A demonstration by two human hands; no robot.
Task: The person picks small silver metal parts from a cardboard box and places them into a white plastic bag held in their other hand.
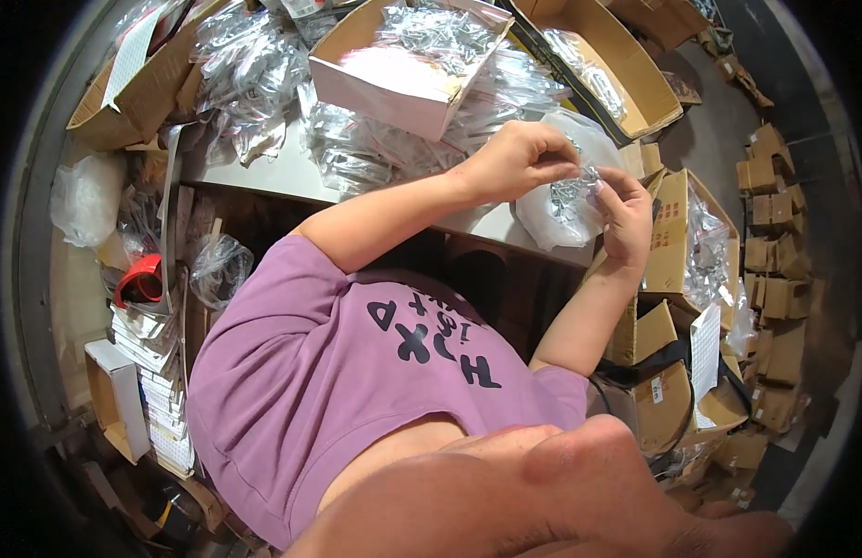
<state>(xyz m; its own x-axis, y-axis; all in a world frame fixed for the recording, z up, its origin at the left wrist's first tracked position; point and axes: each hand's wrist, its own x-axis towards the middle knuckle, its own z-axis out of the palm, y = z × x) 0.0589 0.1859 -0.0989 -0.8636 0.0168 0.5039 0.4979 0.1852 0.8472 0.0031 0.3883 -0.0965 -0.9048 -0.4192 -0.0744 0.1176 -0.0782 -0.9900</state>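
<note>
The right hand (pixel 624 209) pinches a small metal piece (pixel 590 174); the left hand (pixel 533 156) is pinched closed, contents unclear. Both should work directly over the plastic bag (pixel 535 221) beneath the fingertips.

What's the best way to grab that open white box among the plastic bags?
Probably grip the white box by its left and right rims, one hand each, coming from the near side: its open top exposes them, while plastic bags crowd its base.

The white surface (pixel 296 175) is brightly lit; the space beneath it is dark. Grey floor (pixel 715 139) extends to the right of the surface. Cardboard boxes (pixel 775 256) stand piled farther right of the surface.
</note>
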